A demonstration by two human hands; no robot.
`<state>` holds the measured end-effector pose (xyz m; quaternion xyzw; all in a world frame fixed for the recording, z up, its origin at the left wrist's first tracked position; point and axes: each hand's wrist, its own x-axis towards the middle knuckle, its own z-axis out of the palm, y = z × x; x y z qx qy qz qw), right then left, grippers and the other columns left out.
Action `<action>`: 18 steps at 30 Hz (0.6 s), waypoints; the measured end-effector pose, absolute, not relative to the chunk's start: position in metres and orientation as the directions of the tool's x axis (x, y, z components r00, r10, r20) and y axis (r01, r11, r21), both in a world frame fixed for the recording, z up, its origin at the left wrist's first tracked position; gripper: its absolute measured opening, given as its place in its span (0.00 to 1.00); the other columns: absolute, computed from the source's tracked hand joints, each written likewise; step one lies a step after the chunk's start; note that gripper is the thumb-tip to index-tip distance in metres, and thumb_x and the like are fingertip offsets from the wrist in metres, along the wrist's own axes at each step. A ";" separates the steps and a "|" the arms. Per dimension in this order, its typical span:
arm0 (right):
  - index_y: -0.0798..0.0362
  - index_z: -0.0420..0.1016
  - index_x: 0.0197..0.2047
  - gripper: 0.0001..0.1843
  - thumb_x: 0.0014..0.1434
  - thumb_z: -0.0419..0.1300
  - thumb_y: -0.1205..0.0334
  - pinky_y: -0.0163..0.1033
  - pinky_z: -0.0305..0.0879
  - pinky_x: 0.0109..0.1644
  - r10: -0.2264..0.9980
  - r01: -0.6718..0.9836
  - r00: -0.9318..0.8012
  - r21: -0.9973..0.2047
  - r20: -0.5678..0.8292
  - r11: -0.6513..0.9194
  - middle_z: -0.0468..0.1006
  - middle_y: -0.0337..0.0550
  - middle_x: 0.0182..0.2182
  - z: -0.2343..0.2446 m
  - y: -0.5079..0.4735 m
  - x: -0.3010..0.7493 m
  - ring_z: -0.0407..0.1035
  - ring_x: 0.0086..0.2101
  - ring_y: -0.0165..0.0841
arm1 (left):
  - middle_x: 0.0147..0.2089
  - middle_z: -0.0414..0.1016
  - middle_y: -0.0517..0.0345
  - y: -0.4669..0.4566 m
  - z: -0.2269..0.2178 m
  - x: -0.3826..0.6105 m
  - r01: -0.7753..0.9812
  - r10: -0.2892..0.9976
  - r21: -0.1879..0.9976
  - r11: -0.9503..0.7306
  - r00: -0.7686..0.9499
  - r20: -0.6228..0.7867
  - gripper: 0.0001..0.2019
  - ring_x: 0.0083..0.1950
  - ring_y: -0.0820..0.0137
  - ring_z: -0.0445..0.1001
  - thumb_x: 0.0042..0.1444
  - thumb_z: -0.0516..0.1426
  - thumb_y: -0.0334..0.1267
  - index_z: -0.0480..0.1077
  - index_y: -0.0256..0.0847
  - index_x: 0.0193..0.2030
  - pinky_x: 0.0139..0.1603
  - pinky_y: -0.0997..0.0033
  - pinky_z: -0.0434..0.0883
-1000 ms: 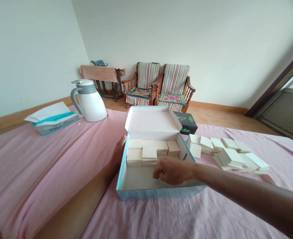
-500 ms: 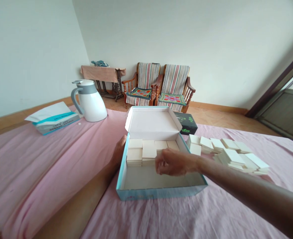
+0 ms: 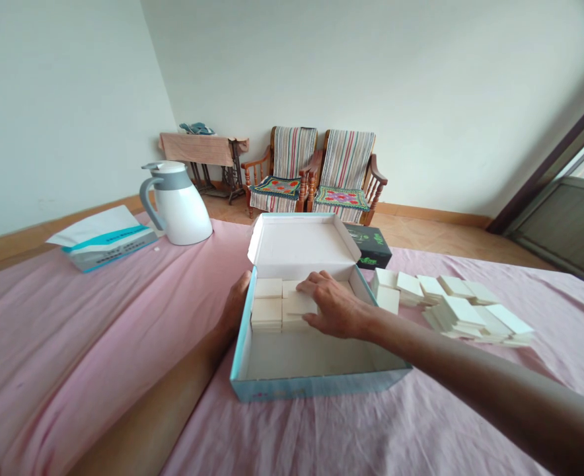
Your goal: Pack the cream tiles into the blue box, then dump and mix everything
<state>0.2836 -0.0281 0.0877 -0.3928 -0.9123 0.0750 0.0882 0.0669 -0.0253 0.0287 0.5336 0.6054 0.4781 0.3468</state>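
An open light-blue cardboard box (image 3: 322, 387) with a white inside stands in front of me, its lid (image 3: 302, 239) tilted back. Stacks of blank cream-white cards (image 3: 266, 311) fill the far part of its floor, leaving bare floor in front. My right hand (image 3: 334, 305) reaches in from the right, thumb at the near edge and fingers at the far edge of a card stack (image 3: 299, 305), closed on it. Its palm hides the stacks on the right. Against the left outer wall, my left hand (image 3: 236, 301) holds the box, its fingertips mostly hidden.
More card stacks (image 3: 463, 311) lie on the pink cloth (image 3: 197, 311) right of the box. A black box (image 3: 374, 246) sits behind the lid. At the left stand a white-grey jug (image 3: 180, 208) and a tissue pack (image 3: 108, 241). Two armchairs (image 3: 344, 168) are beyond.
My right hand has moved up and away from me, from above the bare floor of the box to the card stacks, its curled fingers now spread around a stack. The left hand stays put.
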 end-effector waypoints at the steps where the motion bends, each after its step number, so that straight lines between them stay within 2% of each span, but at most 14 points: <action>1: 0.60 0.71 0.46 0.19 0.50 0.61 0.63 0.43 0.57 0.51 0.741 0.716 -0.657 -0.197 0.134 0.670 0.72 0.53 0.40 0.093 -0.024 0.289 0.62 0.44 0.41 | 0.27 0.66 0.62 -0.025 0.029 0.067 0.319 0.976 0.947 -0.033 -0.195 0.100 0.13 0.29 0.69 0.62 0.53 0.52 0.49 0.60 0.42 0.26 0.27 0.70 0.62; 5: 0.61 0.70 0.49 0.23 0.48 0.61 0.63 0.43 0.56 0.52 0.815 0.814 -0.535 -0.121 0.221 0.568 0.71 0.53 0.42 0.118 -0.003 0.320 0.62 0.44 0.41 | 0.24 0.60 0.64 -0.024 0.028 0.067 0.315 0.972 0.947 -0.064 -0.194 0.130 0.14 0.26 0.71 0.57 0.53 0.51 0.48 0.56 0.42 0.24 0.26 0.71 0.60; 7: 0.60 0.71 0.48 0.22 0.47 0.61 0.63 0.43 0.57 0.51 0.839 0.848 -0.507 -0.059 0.195 0.526 0.72 0.53 0.42 0.125 0.004 0.333 0.63 0.45 0.42 | 0.24 0.60 0.63 -0.023 0.027 0.067 0.307 0.974 0.949 -0.072 -0.183 0.133 0.14 0.27 0.71 0.57 0.53 0.50 0.49 0.56 0.42 0.24 0.26 0.71 0.60; 12: 0.58 0.73 0.43 0.19 0.49 0.59 0.57 0.46 0.58 0.45 0.887 0.884 -0.462 0.094 0.024 0.458 0.73 0.55 0.41 0.122 -0.008 0.337 0.65 0.44 0.46 | 0.25 0.61 0.63 -0.019 0.022 0.064 0.302 0.976 0.950 -0.077 -0.170 0.134 0.15 0.28 0.70 0.57 0.53 0.50 0.50 0.54 0.43 0.24 0.26 0.71 0.60; 15: 0.60 0.72 0.41 0.18 0.51 0.57 0.56 0.48 0.57 0.46 0.890 0.880 -0.455 0.169 0.028 0.445 0.74 0.58 0.40 0.115 -0.022 0.329 0.65 0.44 0.47 | 0.26 0.63 0.62 -0.017 0.019 0.062 0.354 0.974 0.931 -0.088 -0.165 0.155 0.14 0.29 0.71 0.58 0.54 0.50 0.49 0.56 0.42 0.25 0.27 0.72 0.60; 18: 0.61 0.71 0.42 0.19 0.51 0.57 0.56 0.48 0.57 0.46 0.891 0.883 -0.450 0.181 0.058 0.434 0.74 0.59 0.40 0.110 -0.026 0.325 0.66 0.43 0.48 | 0.26 0.63 0.62 -0.016 0.017 0.060 0.344 0.975 0.934 -0.101 -0.154 0.162 0.14 0.29 0.71 0.58 0.54 0.50 0.48 0.56 0.42 0.25 0.27 0.72 0.59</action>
